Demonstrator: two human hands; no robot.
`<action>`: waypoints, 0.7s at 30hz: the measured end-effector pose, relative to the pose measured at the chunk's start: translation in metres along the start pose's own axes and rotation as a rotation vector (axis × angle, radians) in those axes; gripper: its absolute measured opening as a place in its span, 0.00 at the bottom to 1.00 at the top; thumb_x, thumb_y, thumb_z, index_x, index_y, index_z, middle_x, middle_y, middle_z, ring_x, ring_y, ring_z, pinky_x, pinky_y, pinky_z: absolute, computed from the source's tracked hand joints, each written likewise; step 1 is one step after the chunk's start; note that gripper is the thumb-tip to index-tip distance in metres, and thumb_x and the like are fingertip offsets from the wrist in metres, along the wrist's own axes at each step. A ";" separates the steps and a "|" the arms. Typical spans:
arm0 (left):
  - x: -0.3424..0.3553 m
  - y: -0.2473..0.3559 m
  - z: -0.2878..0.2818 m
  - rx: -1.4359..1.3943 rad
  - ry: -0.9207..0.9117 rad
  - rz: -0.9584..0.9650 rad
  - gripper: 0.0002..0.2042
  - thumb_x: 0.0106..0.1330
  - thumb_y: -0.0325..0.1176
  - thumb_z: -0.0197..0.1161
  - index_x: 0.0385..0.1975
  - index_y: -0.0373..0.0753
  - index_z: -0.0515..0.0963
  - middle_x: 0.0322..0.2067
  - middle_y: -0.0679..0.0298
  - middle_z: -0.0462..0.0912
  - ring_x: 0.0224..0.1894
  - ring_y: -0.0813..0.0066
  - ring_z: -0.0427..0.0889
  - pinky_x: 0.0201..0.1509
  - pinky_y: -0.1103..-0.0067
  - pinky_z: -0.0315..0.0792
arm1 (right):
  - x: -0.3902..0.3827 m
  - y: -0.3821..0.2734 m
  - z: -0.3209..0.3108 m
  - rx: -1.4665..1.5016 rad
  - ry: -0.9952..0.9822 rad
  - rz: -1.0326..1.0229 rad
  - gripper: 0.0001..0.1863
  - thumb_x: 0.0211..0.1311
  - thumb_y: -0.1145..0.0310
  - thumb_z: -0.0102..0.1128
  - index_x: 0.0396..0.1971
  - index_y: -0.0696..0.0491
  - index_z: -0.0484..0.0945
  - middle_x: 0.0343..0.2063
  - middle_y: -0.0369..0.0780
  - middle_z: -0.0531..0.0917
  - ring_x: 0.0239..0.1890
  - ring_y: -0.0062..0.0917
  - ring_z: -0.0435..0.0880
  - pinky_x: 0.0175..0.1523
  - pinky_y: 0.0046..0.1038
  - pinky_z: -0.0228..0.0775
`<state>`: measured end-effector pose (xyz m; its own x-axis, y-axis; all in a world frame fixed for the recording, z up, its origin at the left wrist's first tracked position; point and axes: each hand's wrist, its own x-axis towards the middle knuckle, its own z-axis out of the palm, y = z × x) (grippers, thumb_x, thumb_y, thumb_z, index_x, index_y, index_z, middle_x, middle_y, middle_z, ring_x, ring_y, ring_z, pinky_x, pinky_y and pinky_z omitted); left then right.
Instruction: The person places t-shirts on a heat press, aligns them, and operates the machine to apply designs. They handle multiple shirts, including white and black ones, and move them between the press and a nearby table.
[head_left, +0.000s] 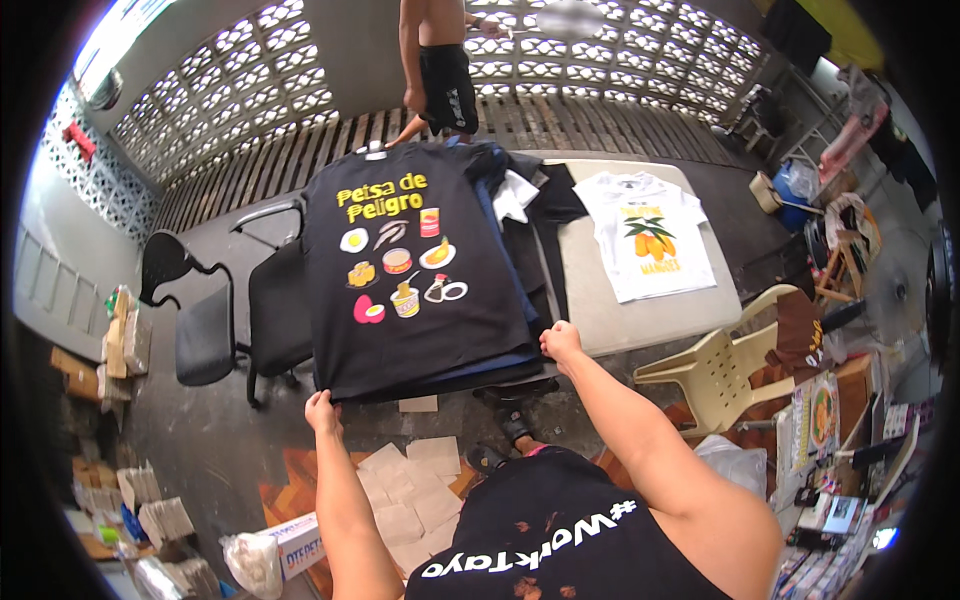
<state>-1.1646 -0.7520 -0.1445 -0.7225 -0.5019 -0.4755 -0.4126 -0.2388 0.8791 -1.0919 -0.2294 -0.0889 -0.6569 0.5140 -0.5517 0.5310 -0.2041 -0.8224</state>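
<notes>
The left hand [322,412] pinched the near-left corner of a black shirt [430,345] atop a pile; the right hand [562,345] gripped dark cloth [541,322] opposite. Yellow lettering [382,198] headed the shirt's food pictures [400,265]; a white shirt [605,235] nearby bore lettering too.

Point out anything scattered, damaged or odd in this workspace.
Light brown sheets lie strewn and overlapping at uneven angles on the floor, which looks untidy. The camera wearer's black top also shows reddish-brown patches; I cannot tell whether they are holes, stains or print.
</notes>
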 end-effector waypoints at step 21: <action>-0.381 -0.267 0.046 0.961 -0.429 -0.252 0.11 0.66 0.32 0.58 0.44 0.36 0.80 0.36 0.61 0.84 0.36 0.70 0.81 0.40 0.72 0.75 | 0.185 -0.052 -0.228 -1.276 0.189 -0.991 0.38 0.69 0.44 0.46 0.71 0.53 0.58 0.73 0.50 0.54 0.76 0.47 0.45 0.77 0.51 0.33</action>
<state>-0.8047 -0.4593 -0.1994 -0.6130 -0.1522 -0.7752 -0.7037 0.5513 0.4482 -1.1190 0.0666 -0.1164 -0.9721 0.1258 0.1978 0.1012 0.9864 -0.1296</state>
